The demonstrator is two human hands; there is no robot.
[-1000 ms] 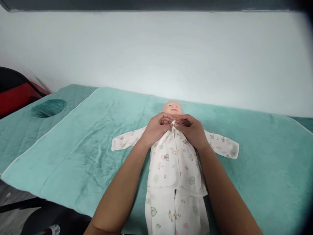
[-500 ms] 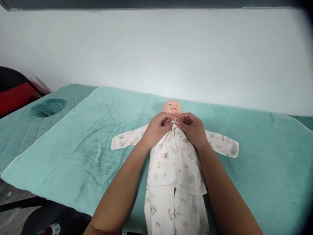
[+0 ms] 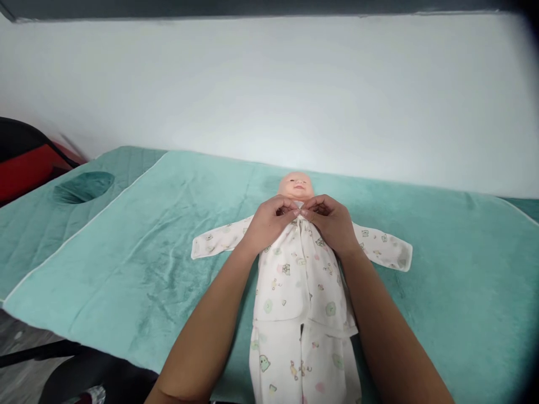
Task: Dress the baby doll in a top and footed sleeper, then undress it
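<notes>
A baby doll point(image 3: 297, 185) lies on its back on a teal towel point(image 3: 160, 247), head toward the wall. It wears a white printed jacket point(image 3: 298, 280) with sleeves spread to both sides, and matching trousers point(image 3: 303, 365). My left hand point(image 3: 269, 223) and my right hand point(image 3: 330, 221) meet at the jacket's collar just under the doll's chin. Both hands have their fingers curled and pinch the collar edges together. The fastening itself is hidden by my fingers.
The towel covers a teal quilted table point(image 3: 50, 219) with a round face hole point(image 3: 84, 186) at the left. A red and black chair point(image 3: 25, 163) stands at the far left. A white wall runs behind. Dark objects lie on the floor at the lower left.
My hands stay at the collar with only slight finger movement; the fingertips have drawn a little closer together. The doll has not moved.
</notes>
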